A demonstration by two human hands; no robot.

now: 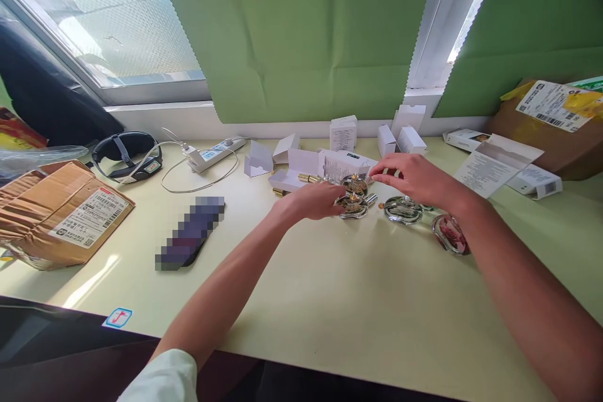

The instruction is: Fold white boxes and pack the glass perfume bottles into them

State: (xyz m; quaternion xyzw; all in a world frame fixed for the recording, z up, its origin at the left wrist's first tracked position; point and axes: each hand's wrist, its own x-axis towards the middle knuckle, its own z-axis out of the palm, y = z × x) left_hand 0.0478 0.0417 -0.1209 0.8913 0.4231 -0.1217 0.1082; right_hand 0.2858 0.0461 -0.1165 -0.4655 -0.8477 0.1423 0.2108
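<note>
At the pale yellow surface [330, 301] below the window, I watch my left hand [316, 200] curl its grip around a round glass bottle [352, 206] with gold trim, lying at mid-surface. A second bottle of the kind [355, 185] lies just behind it, touching. My right hand [414, 177] hovers above, fingers loosely bent and its grip released, fingertips near a printed leaflet [340, 167]. Just right of the held bottle sit a clear glass piece [402, 210] and, nearer my right forearm, a glass piece with pink inside [451, 233]. Small white boxes [343, 132] stand by the sill. Gold caps [307, 178] lie beside an opened box. A power strip [214, 154], a headband [126, 154] and a cardboard parcel [61, 213] lie at left.
</note>
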